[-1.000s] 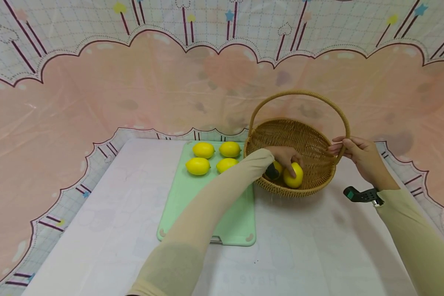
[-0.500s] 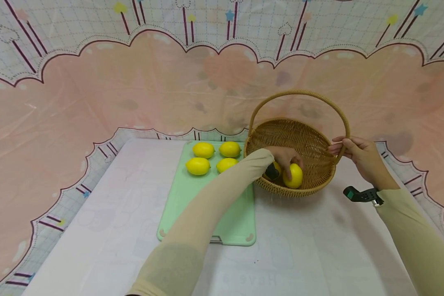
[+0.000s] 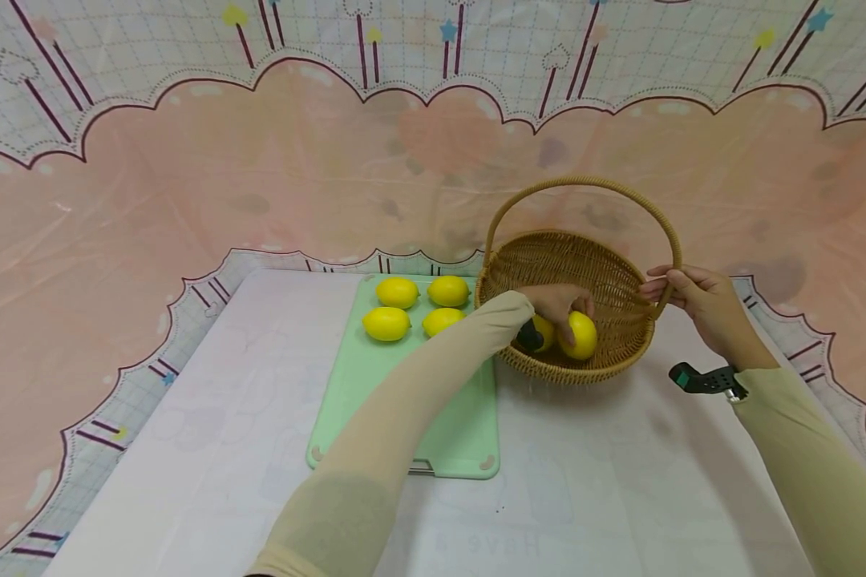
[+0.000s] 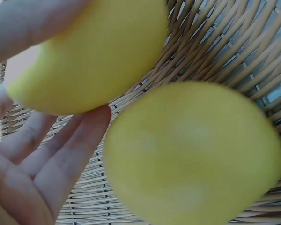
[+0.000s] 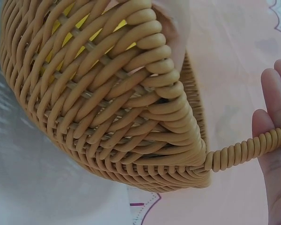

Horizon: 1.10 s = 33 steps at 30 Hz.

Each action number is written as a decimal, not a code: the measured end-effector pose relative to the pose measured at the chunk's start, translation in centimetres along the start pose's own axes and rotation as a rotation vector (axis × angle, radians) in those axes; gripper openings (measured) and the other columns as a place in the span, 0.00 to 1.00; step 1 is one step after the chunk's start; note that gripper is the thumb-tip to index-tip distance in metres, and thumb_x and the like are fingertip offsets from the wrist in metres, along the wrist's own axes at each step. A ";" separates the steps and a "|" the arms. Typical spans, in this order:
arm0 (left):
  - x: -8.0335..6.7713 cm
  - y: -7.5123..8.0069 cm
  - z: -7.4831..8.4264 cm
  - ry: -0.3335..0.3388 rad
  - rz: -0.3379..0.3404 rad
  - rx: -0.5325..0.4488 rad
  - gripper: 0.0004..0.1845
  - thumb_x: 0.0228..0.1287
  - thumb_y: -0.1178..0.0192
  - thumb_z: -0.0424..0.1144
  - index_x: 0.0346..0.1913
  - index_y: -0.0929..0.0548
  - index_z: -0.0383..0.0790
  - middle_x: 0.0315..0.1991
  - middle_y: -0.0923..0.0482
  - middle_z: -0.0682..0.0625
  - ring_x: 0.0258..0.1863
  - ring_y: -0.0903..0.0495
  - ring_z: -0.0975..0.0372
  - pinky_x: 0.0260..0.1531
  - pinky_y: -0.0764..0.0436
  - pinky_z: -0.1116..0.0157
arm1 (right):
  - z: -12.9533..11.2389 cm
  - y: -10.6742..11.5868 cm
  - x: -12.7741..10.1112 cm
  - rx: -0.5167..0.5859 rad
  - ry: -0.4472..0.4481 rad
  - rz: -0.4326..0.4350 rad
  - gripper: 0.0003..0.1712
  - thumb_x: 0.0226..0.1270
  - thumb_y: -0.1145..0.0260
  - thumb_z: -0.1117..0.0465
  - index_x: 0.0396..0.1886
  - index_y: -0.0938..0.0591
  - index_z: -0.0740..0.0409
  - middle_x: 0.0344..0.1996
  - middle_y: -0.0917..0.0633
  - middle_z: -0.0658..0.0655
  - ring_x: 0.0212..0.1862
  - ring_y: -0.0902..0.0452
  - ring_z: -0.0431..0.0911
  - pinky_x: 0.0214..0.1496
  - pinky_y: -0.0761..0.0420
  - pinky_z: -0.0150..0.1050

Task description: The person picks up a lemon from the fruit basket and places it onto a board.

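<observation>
- Left hand (image 3: pixel 557 306) is down in the basket (image 3: pixel 624 316), fingers wrapped over a lemon (image 3: pixel 581 335) on its near side — a second lemon (image 3: pixel 543 332) sits just left of it.
- Right hand (image 3: pixel 700 303) steadies the basket, fingers closed on the handle (image 3: pixel 667 232) at its right end.
- Four lemons (image 3: pixel 386 324) wait on the green board (image 3: pixel 433 417), left of the basket — roughly two-thirds along, I'd judge.

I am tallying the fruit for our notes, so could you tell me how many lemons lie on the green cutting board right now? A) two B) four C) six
B: the head view shows four lemons in two rows at the far end of the green cutting board, while two more sit in the basket by the left hand.
</observation>
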<state>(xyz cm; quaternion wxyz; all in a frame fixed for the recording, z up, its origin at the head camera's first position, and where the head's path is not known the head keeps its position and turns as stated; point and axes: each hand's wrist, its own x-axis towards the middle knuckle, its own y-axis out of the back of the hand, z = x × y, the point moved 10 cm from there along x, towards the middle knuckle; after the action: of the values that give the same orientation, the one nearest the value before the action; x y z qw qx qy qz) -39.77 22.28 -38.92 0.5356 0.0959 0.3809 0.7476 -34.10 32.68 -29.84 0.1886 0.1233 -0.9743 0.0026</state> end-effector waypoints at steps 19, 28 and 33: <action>0.0 -0.7 0.0 0.022 -0.078 0.086 0.21 0.55 0.32 0.38 0.51 0.25 0.40 0.53 0.24 0.47 0.49 0.26 0.62 0.43 0.25 0.74 | 0.3 0.4 0.0 -0.012 -0.010 0.026 0.15 0.73 0.52 0.65 0.44 0.18 0.62 0.33 0.12 0.51 0.40 0.15 0.38 0.46 0.20 0.25; -0.2 -1.1 -0.1 0.040 -0.128 0.141 0.27 0.51 0.30 0.31 0.56 0.23 0.40 0.58 0.25 0.48 0.54 0.26 0.61 0.48 0.23 0.72 | 0.3 0.4 0.0 -0.004 -0.012 0.025 0.15 0.73 0.52 0.65 0.44 0.18 0.61 0.33 0.12 0.51 0.40 0.16 0.38 0.46 0.20 0.25; -0.2 -1.1 -0.5 0.060 -0.130 0.151 0.29 0.51 0.31 0.31 0.59 0.23 0.41 0.59 0.24 0.48 0.55 0.25 0.61 0.48 0.23 0.72 | 0.2 0.3 0.0 0.007 -0.012 0.021 0.15 0.73 0.51 0.65 0.44 0.18 0.62 0.33 0.12 0.51 0.40 0.15 0.39 0.46 0.20 0.25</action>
<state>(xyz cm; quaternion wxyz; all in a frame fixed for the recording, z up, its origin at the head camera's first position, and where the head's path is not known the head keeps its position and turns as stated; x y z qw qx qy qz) -39.12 22.01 -39.94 0.5627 0.0885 0.4575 0.6828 -34.29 32.96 -30.04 0.1823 0.1137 -0.9766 0.0072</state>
